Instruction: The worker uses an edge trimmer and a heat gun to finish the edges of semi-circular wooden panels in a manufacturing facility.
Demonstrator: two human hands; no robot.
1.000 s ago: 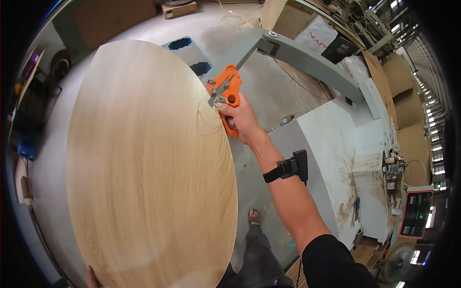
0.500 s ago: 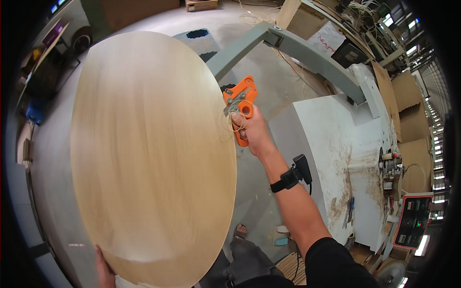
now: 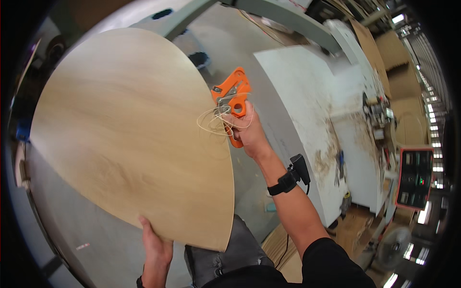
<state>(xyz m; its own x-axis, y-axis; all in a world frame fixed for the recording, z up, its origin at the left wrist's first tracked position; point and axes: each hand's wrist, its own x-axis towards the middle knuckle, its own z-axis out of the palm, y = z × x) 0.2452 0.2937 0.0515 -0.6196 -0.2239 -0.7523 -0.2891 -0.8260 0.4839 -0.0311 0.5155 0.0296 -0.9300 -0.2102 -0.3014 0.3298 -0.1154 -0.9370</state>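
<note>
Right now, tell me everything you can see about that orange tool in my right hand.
The orange tool looks like a plastic hand trimmer with grey metal parts near its head. The right hand grips its handle from below, so the lower end is hidden. It points up and away, its head right at the curved edge of the round wooden panel. Thin pale curled strands, like trimmed edging, hang at the fingers. The left hand holds the panel's lower edge.

One head-worn fisheye view looks steeply down, close over the round wooden panel.
</note>
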